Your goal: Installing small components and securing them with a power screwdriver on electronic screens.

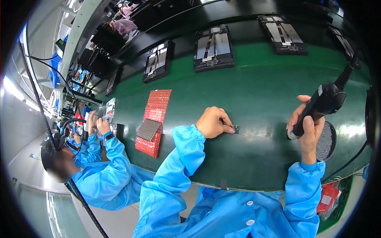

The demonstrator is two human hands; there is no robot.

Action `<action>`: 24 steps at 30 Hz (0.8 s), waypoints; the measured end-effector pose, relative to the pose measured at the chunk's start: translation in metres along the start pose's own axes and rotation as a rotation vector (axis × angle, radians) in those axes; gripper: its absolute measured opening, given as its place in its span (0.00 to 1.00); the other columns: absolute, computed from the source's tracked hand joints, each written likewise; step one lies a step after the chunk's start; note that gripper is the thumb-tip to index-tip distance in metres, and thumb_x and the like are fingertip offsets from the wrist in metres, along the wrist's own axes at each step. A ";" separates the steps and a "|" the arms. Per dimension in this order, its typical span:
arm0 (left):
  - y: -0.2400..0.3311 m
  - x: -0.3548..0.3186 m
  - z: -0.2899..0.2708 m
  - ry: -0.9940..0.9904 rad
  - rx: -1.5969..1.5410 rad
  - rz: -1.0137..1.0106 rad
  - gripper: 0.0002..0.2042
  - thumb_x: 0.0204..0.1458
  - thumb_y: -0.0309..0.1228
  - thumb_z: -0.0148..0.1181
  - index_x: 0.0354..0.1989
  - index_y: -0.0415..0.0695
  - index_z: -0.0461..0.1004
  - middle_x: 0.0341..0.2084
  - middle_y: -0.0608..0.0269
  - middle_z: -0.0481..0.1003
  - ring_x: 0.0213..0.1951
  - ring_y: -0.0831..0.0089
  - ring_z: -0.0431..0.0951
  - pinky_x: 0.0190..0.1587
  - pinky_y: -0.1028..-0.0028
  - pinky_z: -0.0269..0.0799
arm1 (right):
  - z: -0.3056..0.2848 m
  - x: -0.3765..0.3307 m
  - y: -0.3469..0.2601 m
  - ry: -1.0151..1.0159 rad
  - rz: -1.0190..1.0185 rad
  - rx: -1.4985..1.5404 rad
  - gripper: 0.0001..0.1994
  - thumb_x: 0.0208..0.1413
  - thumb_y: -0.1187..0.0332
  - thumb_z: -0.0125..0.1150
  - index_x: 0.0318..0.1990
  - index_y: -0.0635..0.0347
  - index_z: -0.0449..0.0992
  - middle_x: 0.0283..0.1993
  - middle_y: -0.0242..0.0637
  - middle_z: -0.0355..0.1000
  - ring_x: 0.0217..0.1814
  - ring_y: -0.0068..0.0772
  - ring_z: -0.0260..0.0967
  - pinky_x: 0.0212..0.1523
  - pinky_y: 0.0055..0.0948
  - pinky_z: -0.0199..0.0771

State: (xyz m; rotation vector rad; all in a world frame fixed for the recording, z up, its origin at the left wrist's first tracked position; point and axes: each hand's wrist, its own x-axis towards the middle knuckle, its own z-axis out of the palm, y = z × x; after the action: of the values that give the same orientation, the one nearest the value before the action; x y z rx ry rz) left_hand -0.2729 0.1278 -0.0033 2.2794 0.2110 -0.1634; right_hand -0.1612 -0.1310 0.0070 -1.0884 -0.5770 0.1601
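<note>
My left hand (214, 122) is closed in a pinch on a small green circuit board (236, 129), holding it by its left edge close to the green tabletop. On the right side, my right hand (306, 133) is wrapped round a black electric screwdriver (322, 104). Its body slants down to the left, ending in a pale grey tip, and a ribbed cord guard leaves its upper end. Partly behind that hand lies a round black tray (328, 143) with many small pits.
Red bubble wrap (158, 104) bears a grey gridded slab (149, 130) left of my arm. Several opened flat devices (214, 49) line the far side. At left, a co-worker in a blue smock (107, 170) handles a clear bag. A black cable (351, 162) crosses the right edge.
</note>
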 end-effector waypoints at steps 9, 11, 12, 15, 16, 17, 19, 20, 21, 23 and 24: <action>-0.024 -0.002 0.004 -0.043 -0.204 0.028 0.07 0.39 0.25 0.72 0.25 0.38 0.79 0.25 0.64 0.77 0.23 0.79 0.73 0.27 0.79 0.69 | -0.005 0.000 0.001 -0.021 0.001 0.004 0.28 0.54 0.56 0.60 0.53 0.71 0.64 0.23 0.35 0.67 0.21 0.23 0.65 0.22 0.22 0.68; -0.031 0.007 -0.017 -0.190 -0.520 -0.132 0.06 0.45 0.25 0.68 0.28 0.38 0.77 0.31 0.60 0.78 0.28 0.77 0.77 0.29 0.80 0.73 | -0.008 0.001 0.003 -0.021 -0.001 0.001 0.27 0.54 0.56 0.60 0.53 0.71 0.64 0.24 0.35 0.67 0.21 0.23 0.65 0.22 0.22 0.68; -0.027 0.013 -0.027 -0.170 -0.519 -0.186 0.05 0.47 0.25 0.67 0.28 0.38 0.77 0.33 0.57 0.78 0.29 0.77 0.77 0.29 0.80 0.74 | -0.009 0.001 0.002 -0.027 0.005 0.004 0.27 0.55 0.57 0.59 0.53 0.70 0.64 0.24 0.35 0.67 0.21 0.23 0.65 0.22 0.22 0.68; -0.036 0.045 -0.041 0.143 -0.592 -0.151 0.03 0.48 0.23 0.65 0.27 0.38 0.76 0.38 0.56 0.78 0.29 0.76 0.78 0.28 0.79 0.75 | -0.014 0.002 0.002 -0.031 -0.005 0.008 0.25 0.56 0.59 0.59 0.53 0.69 0.65 0.23 0.34 0.67 0.20 0.22 0.65 0.22 0.22 0.67; -0.039 0.059 -0.046 0.234 -0.554 -0.133 0.05 0.47 0.24 0.65 0.28 0.37 0.76 0.37 0.57 0.78 0.30 0.76 0.79 0.28 0.79 0.76 | -0.016 0.003 0.003 -0.035 -0.003 0.013 0.24 0.56 0.59 0.59 0.53 0.69 0.65 0.23 0.34 0.67 0.20 0.22 0.65 0.22 0.21 0.67; -0.042 0.072 -0.049 0.338 -0.549 -0.142 0.05 0.47 0.24 0.66 0.28 0.37 0.76 0.35 0.57 0.78 0.30 0.75 0.79 0.28 0.78 0.76 | -0.017 0.003 0.003 -0.029 -0.007 0.019 0.23 0.56 0.61 0.58 0.52 0.69 0.65 0.22 0.33 0.67 0.20 0.21 0.65 0.22 0.21 0.67; -0.052 0.097 -0.053 0.438 -0.548 -0.132 0.06 0.46 0.24 0.66 0.28 0.36 0.76 0.33 0.57 0.78 0.29 0.75 0.79 0.27 0.78 0.76 | -0.020 0.004 0.002 -0.025 -0.012 0.009 0.23 0.56 0.61 0.58 0.52 0.69 0.65 0.22 0.34 0.67 0.20 0.21 0.64 0.22 0.21 0.67; -0.059 0.105 -0.058 0.545 -0.519 -0.167 0.06 0.46 0.24 0.66 0.28 0.36 0.75 0.30 0.57 0.78 0.29 0.75 0.79 0.27 0.78 0.76 | -0.021 0.005 0.002 -0.027 -0.003 0.011 0.23 0.56 0.61 0.58 0.52 0.69 0.65 0.22 0.34 0.67 0.20 0.22 0.64 0.22 0.21 0.67; -0.062 0.112 -0.059 0.647 -0.494 -0.202 0.06 0.46 0.24 0.66 0.28 0.35 0.75 0.27 0.57 0.78 0.28 0.74 0.79 0.27 0.78 0.76 | -0.022 0.005 0.001 -0.027 -0.013 0.010 0.22 0.56 0.62 0.58 0.52 0.70 0.64 0.22 0.34 0.67 0.19 0.22 0.64 0.21 0.21 0.67; -0.069 0.120 -0.060 0.719 -0.478 -0.186 0.06 0.46 0.24 0.65 0.28 0.35 0.75 0.25 0.57 0.78 0.27 0.73 0.80 0.26 0.78 0.76 | -0.023 0.005 0.000 -0.022 -0.018 0.014 0.22 0.56 0.62 0.58 0.52 0.70 0.64 0.23 0.34 0.67 0.19 0.22 0.65 0.21 0.22 0.67; -0.071 0.124 -0.059 0.784 -0.461 -0.180 0.06 0.47 0.24 0.65 0.28 0.34 0.75 0.24 0.57 0.77 0.26 0.73 0.80 0.26 0.78 0.76 | -0.024 0.003 0.001 -0.012 -0.012 0.019 0.22 0.56 0.62 0.58 0.52 0.70 0.64 0.23 0.34 0.67 0.19 0.22 0.65 0.21 0.22 0.67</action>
State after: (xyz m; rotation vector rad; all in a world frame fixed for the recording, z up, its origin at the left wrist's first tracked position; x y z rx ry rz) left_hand -0.1630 0.2308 -0.0399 1.7554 0.7716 0.6376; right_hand -0.1463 -0.1481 -0.0003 -1.0656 -0.5917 0.1614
